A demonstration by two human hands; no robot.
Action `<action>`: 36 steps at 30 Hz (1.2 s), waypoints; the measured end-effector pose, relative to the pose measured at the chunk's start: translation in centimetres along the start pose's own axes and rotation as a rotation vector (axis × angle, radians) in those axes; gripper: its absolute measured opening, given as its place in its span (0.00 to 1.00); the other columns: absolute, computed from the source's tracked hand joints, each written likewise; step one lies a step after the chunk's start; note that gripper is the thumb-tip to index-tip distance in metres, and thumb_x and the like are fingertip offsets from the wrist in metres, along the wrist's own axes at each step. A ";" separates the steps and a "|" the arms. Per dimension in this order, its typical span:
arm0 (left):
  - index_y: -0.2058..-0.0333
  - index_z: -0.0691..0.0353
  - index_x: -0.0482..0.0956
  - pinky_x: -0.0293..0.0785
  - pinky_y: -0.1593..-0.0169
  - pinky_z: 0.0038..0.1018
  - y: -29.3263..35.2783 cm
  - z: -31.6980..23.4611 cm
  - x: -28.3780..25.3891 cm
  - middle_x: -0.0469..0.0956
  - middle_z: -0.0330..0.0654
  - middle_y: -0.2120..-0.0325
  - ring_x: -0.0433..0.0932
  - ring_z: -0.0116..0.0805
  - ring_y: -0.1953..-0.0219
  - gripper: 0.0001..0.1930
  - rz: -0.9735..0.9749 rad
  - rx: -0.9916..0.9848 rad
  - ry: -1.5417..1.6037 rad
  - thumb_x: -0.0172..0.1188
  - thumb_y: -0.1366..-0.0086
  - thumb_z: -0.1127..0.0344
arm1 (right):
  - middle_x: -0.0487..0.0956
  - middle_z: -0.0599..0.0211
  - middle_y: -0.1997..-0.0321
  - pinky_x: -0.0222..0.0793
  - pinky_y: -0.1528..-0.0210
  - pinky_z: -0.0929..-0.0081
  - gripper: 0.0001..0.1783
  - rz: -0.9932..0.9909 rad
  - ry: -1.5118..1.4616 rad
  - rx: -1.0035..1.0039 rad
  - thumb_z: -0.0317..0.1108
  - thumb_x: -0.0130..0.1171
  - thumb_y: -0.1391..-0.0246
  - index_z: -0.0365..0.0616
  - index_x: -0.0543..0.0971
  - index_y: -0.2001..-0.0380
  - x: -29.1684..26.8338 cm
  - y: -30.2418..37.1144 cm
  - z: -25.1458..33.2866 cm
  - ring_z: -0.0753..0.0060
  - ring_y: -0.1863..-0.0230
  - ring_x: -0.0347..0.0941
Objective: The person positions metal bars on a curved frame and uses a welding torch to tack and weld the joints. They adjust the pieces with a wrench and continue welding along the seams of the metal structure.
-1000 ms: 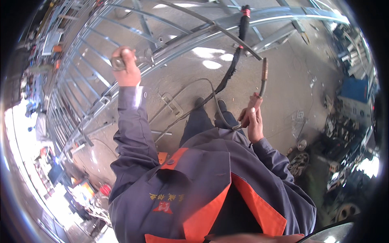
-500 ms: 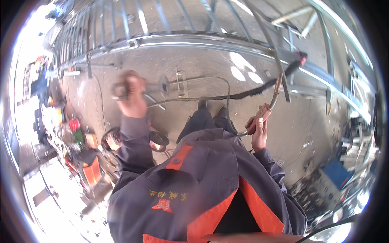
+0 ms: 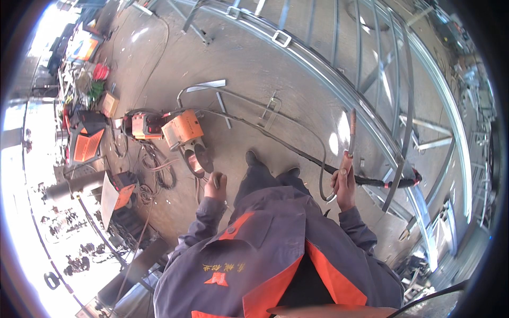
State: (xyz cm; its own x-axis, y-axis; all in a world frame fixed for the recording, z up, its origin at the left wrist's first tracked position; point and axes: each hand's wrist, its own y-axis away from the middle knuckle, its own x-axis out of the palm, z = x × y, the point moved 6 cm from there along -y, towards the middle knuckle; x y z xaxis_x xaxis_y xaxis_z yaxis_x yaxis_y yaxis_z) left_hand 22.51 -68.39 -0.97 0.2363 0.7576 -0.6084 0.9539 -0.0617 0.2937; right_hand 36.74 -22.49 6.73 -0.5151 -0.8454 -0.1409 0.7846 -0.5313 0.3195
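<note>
In my right hand is a welding torch with a reddish handle, the fingers closed round it. Its copper-coloured neck points away from me, towards the metal frame. From its lower end a cable loops off across the floor. My left hand is curled closed in front of my left side; what it holds, if anything, is hidden. Just beyond that hand stands an orange box-shaped machine with round, dark-rimmed parts on its near side.
A long galvanized steel frame with cross bars runs from the far middle to the right. A clamp-like metal piece and loose metal strips lie on the floor. Left are a red machine, coiled cables and an orange-black box.
My left hand has dropped back from its outstretched, blurred position to near my body. The view has turned, so the frame appears further right. The torch now points more straight ahead.
</note>
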 end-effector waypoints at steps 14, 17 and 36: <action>0.53 0.60 0.79 0.79 0.53 0.43 -4.9 17.2 -7.0 0.84 0.56 0.63 0.84 0.57 0.57 0.18 0.064 -0.315 0.000 0.62 0.31 0.52 | 0.68 0.77 0.76 0.62 0.76 0.82 0.30 0.143 0.274 0.005 0.49 0.47 0.26 0.40 0.68 0.30 21.2 -8.6 9.9 0.87 0.79 0.63; 0.52 0.59 0.78 0.78 0.51 0.42 -7.0 17.2 -8.2 0.85 0.54 0.62 0.85 0.54 0.56 0.18 0.064 -0.358 0.020 0.62 0.31 0.51 | 0.69 0.78 0.77 0.62 0.76 0.83 0.29 0.145 0.295 -0.011 0.47 0.48 0.26 0.40 0.68 0.31 24.5 -10.7 11.4 0.87 0.79 0.63; 0.53 0.61 0.78 0.79 0.52 0.36 -28.9 11.5 -18.3 0.85 0.49 0.64 0.85 0.41 0.58 0.18 -0.040 -0.381 -0.014 0.57 0.28 0.52 | 0.75 0.72 0.63 0.68 0.64 0.78 0.28 0.302 0.156 0.051 0.47 0.54 0.27 0.39 0.69 0.34 44.6 -35.3 16.7 0.83 0.68 0.68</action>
State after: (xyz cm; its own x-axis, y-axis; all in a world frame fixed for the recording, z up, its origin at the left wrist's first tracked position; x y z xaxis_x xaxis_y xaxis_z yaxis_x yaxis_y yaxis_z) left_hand -7.26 -87.95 -6.74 0.2054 0.7454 -0.6342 0.8260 0.2155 0.5209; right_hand -19.66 -40.52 4.85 -0.2000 -0.9643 -0.1733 0.8735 -0.2557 0.4144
